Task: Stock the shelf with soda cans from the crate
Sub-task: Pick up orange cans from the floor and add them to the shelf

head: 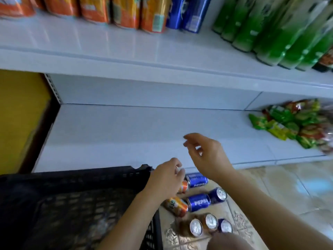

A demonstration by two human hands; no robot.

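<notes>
White bottom shelf above tiled floor, scattered soda cans, black crate; both hands' fingers loose, empty.

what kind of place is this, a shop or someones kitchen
Most likely a small grocery shop. White retail shelving carries rows of orange drink packs and green bottles, snack packets lie on the lower shelf, and loose soda cans sit on the tiled floor beside a black crate.
</notes>
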